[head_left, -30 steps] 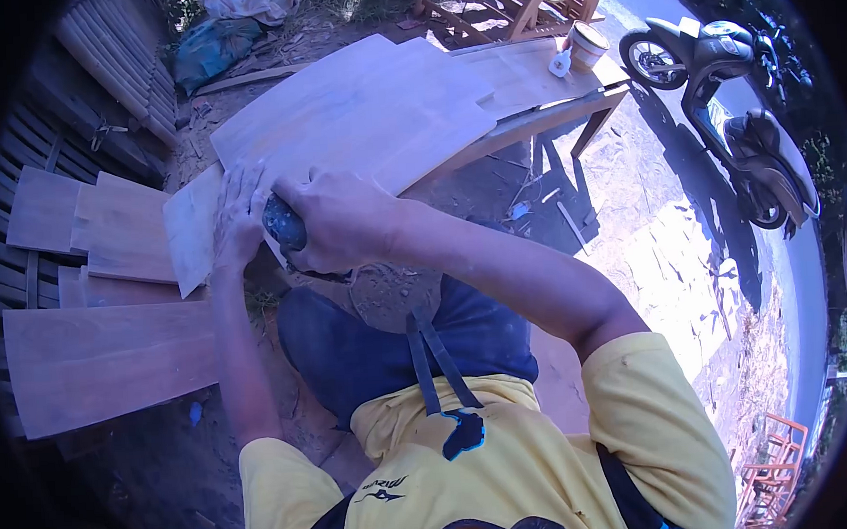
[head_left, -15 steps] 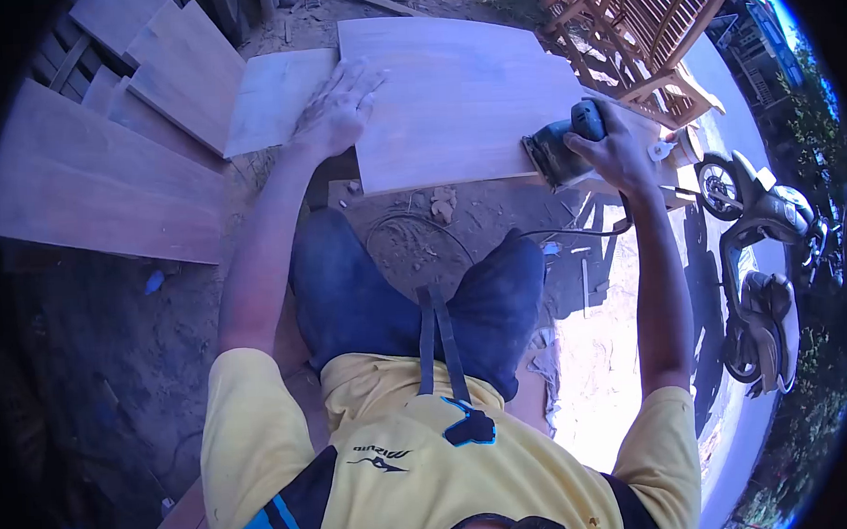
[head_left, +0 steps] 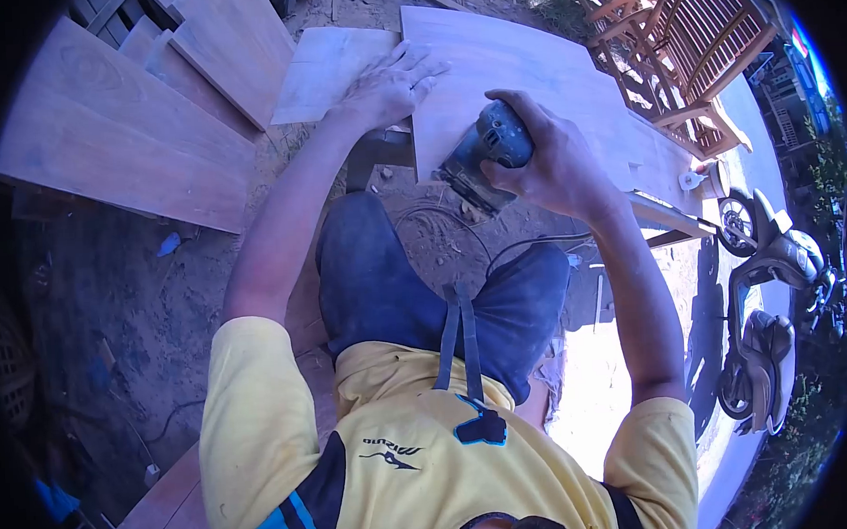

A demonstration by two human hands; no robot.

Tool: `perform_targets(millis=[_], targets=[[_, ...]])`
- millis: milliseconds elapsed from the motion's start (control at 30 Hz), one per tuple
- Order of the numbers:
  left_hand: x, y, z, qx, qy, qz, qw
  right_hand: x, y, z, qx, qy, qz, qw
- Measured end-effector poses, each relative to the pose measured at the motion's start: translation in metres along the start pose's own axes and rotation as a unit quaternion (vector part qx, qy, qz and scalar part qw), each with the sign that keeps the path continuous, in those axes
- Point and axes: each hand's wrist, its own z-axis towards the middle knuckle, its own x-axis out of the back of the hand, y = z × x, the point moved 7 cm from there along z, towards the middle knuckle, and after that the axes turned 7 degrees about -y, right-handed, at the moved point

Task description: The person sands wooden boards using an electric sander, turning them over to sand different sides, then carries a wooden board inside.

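My right hand [head_left: 561, 159] is wrapped around a dark electric sander [head_left: 483, 158], which is tilted at the near edge of a large flat wooden board [head_left: 509, 57]. Its base overhangs that edge; whether it touches the wood I cannot tell. My left hand [head_left: 387, 88] lies with fingers stretched out across the board's left edge, partly over a smaller pale board [head_left: 325, 70] beside it. A dark cord [head_left: 536, 241] runs below my right forearm toward the ground.
Several wooden panels [head_left: 124, 126] lean at the left. Slatted wooden chairs [head_left: 706, 35] stand at the far right, with a small white-topped container [head_left: 692, 179] near the board's right end. A motorbike [head_left: 766, 316] is parked at right. Cable loops [head_left: 435, 212] lie on the dirt.
My right hand has brought the sander leftward along the board's near edge, and it is now more tilted. My left hand stays at the board's left edge. The camera view has shifted slightly.
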Motion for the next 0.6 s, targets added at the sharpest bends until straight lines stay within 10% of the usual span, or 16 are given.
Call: perform_targets(millis=[133,333,600], targets=[[0.0,0.004,0.001,0.004,0.006,0.012,1.0,0.012,0.03,-0.004,-0.121,0.005,0.036,0.992],[-0.001,-0.006,0.009,-0.05,0.01,0.005,0.999,-0.025,-0.048,0.015,-0.014,-0.013,0.019,1.0],[0.003,0.001,0.004,-0.033,-0.001,-0.008,0.999,0.035,0.085,-0.058,-0.211,0.059,0.015,0.976]])
